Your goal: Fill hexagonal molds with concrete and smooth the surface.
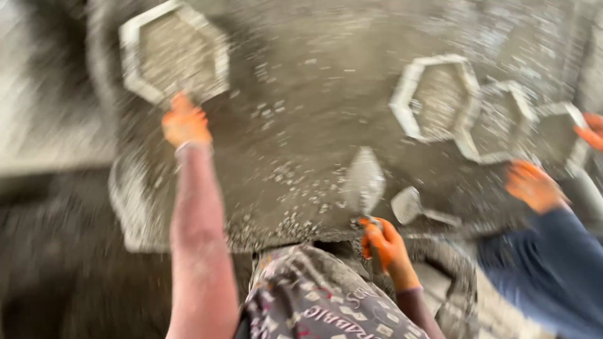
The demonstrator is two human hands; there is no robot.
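Left hand (184, 122), orange-gloved, stretches far out and grips the hexagonal mould (174, 51) at the slab's (301, 94) far left corner. Right hand (384, 243) is clenched round a trowel (363, 182) at the near edge. Wet concrete everywhere, picture blurred.

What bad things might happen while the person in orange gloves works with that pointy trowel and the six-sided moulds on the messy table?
1. The left hand holds the white hexagonal mould by one edge only, so it might tip and spill its grey fill.
2. The right hand holds the grey pointed trowel close to a co-worker's gloved hand, so they might bump.
3. Loose gravel lies at the edge of the wet grey table and might roll off.
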